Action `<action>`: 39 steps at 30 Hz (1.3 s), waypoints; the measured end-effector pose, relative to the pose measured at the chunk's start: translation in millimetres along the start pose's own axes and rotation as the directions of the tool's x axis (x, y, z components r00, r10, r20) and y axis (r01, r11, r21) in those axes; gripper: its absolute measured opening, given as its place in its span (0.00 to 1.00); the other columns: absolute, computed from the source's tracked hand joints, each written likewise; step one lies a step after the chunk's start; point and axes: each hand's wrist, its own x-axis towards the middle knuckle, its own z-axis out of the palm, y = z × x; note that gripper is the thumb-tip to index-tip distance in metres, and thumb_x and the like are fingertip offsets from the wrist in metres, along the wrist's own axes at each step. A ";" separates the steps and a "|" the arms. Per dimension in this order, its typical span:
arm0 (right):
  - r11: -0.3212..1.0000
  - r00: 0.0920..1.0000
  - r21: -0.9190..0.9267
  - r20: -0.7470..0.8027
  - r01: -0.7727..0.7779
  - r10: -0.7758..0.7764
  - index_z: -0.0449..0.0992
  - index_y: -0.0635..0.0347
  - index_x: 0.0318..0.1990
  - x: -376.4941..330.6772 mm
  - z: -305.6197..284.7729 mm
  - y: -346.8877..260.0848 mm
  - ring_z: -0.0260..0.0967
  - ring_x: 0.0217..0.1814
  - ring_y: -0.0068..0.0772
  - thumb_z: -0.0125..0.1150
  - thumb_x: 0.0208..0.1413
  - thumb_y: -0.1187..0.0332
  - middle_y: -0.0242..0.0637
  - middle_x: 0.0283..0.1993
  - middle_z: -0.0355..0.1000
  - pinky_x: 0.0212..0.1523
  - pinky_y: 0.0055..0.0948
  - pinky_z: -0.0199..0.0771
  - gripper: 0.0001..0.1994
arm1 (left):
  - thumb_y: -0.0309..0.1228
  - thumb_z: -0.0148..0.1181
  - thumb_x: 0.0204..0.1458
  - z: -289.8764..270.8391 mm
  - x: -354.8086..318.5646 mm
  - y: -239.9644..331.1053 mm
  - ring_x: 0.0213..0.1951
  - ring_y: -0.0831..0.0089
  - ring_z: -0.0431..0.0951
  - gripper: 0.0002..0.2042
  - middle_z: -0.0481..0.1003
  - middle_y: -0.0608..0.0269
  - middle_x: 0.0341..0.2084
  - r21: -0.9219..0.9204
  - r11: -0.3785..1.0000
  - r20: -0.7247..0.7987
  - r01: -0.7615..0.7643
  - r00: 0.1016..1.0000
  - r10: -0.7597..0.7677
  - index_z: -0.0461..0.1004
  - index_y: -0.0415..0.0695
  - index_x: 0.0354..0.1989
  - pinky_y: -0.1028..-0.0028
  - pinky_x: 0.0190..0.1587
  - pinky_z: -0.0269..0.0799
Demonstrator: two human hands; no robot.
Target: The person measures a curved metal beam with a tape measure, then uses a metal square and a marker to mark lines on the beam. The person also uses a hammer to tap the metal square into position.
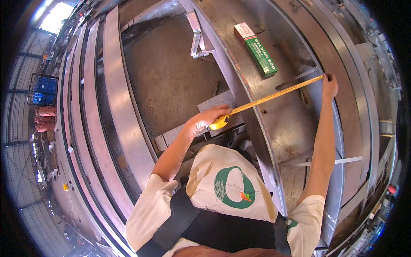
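Observation:
My left hand is closed around the yellow case of a tape measure. Its yellow blade runs out to the right, rising across a steel beam. At the far end my right hand pinches the blade's tip against the beam's right flange. Between the hands, the blade crosses the beam's left flange edge and the brown web. Beyond the blade, a green and white welding rod box lies on the web.
Several long steel beams run along the left. An angled metal bracket stands against the beam's left flange at the far side. A thin pale strip crosses under my right forearm. Blue containers stand far left.

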 end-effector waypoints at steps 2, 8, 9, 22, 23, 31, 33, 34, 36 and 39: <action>1.000 1.000 0.030 -0.004 -0.003 0.003 0.81 0.47 0.49 -5.5 -4.4 -3.1 0.75 0.52 0.55 0.61 0.56 0.53 0.45 0.48 0.79 0.52 0.48 0.72 0.17 | 0.45 0.51 0.63 3.9 -5.6 21.3 0.49 0.75 0.71 0.22 0.73 0.63 0.47 -0.003 1.000 0.042 0.002 0.999 -0.002 0.72 0.38 0.53 0.79 0.52 0.65; 0.994 1.000 -0.108 -0.014 -0.023 0.021 0.79 0.49 0.53 4.1 11.5 14.4 0.72 0.57 0.56 0.58 0.58 0.48 0.45 0.55 0.76 0.57 0.50 0.69 0.22 | 0.42 0.51 0.64 14.1 -5.9 34.6 0.40 0.81 0.71 0.17 0.73 0.68 0.38 -0.005 1.000 -0.025 -0.012 1.000 0.012 0.74 0.41 0.49 0.80 0.43 0.68; 0.993 0.999 -0.115 0.018 -0.043 0.045 0.78 0.50 0.54 3.9 11.0 15.2 0.71 0.58 0.56 0.57 0.58 0.47 0.46 0.56 0.75 0.58 0.50 0.69 0.23 | 0.42 0.51 0.64 14.7 -4.7 35.1 0.40 0.81 0.71 0.17 0.74 0.68 0.38 -0.002 1.000 -0.016 -0.013 1.000 0.013 0.74 0.41 0.49 0.80 0.43 0.68; 1.000 0.992 -0.026 0.125 -0.001 0.004 0.77 0.43 0.57 2.4 10.8 27.5 0.68 0.62 0.51 0.54 0.59 0.43 0.42 0.57 0.74 0.61 0.47 0.66 0.24 | 0.42 0.53 0.64 -3.4 0.4 11.0 0.34 0.82 0.73 0.14 0.72 0.69 0.34 -0.101 0.994 0.072 -0.032 0.997 0.040 0.74 0.43 0.43 0.82 0.34 0.70; 0.999 0.992 -0.041 0.122 -0.007 0.012 0.77 0.43 0.57 2.7 11.3 29.2 0.69 0.62 0.51 0.54 0.59 0.43 0.42 0.57 0.74 0.60 0.47 0.67 0.24 | 0.42 0.53 0.64 -1.4 -0.7 16.7 0.33 0.83 0.73 0.14 0.72 0.69 0.33 -0.179 0.983 0.074 0.049 0.997 -0.037 0.74 0.43 0.43 0.82 0.32 0.70; 0.999 0.996 -0.036 0.084 0.032 -0.029 0.78 0.42 0.55 1.2 16.6 25.3 0.72 0.59 0.47 0.56 0.58 0.43 0.40 0.54 0.76 0.59 0.44 0.68 0.24 | 0.42 0.54 0.63 -3.7 -8.7 22.1 0.28 0.83 0.73 0.13 0.72 0.68 0.30 -0.273 0.947 0.066 0.172 0.985 -0.160 0.73 0.45 0.43 0.83 0.26 0.68; 1.000 0.992 -0.012 0.127 -0.018 0.020 0.78 0.43 0.55 1.5 12.1 19.6 0.72 0.59 0.47 0.57 0.57 0.42 0.39 0.55 0.76 0.59 0.44 0.68 0.24 | 0.42 0.54 0.63 -3.8 -8.7 19.5 0.31 0.82 0.73 0.13 0.73 0.67 0.32 -0.205 0.972 0.019 0.113 0.994 -0.111 0.73 0.44 0.44 0.83 0.30 0.68; 0.999 0.991 0.023 0.128 -0.039 0.036 0.79 0.44 0.54 1.2 10.1 15.3 0.72 0.59 0.46 0.57 0.58 0.43 0.39 0.55 0.76 0.59 0.42 0.68 0.23 | 0.41 0.55 0.63 -5.0 -6.5 13.7 0.33 0.82 0.73 0.14 0.73 0.66 0.33 -0.143 0.988 -0.012 0.058 0.998 -0.060 0.74 0.44 0.45 0.83 0.32 0.69; 0.992 0.989 0.090 0.126 -0.093 0.081 0.80 0.46 0.53 -0.7 8.0 7.4 0.73 0.58 0.43 0.56 0.60 0.45 0.39 0.53 0.77 0.58 0.39 0.68 0.22 | 0.41 0.56 0.62 -1.4 -5.0 20.9 0.35 0.81 0.73 0.15 0.73 0.65 0.35 -0.073 0.997 -0.044 0.034 0.998 -0.037 0.73 0.43 0.48 0.82 0.36 0.69; 0.950 0.967 0.187 0.082 -0.252 0.240 0.80 0.53 0.53 -4.9 -10.7 0.8 0.73 0.55 0.39 0.58 0.59 0.47 0.39 0.52 0.78 0.56 0.35 0.68 0.23 | 0.40 0.58 0.60 19.7 -5.5 44.9 0.36 0.79 0.73 0.16 0.73 0.65 0.35 -0.032 0.996 -0.081 0.079 0.993 -0.081 0.73 0.41 0.49 0.81 0.37 0.69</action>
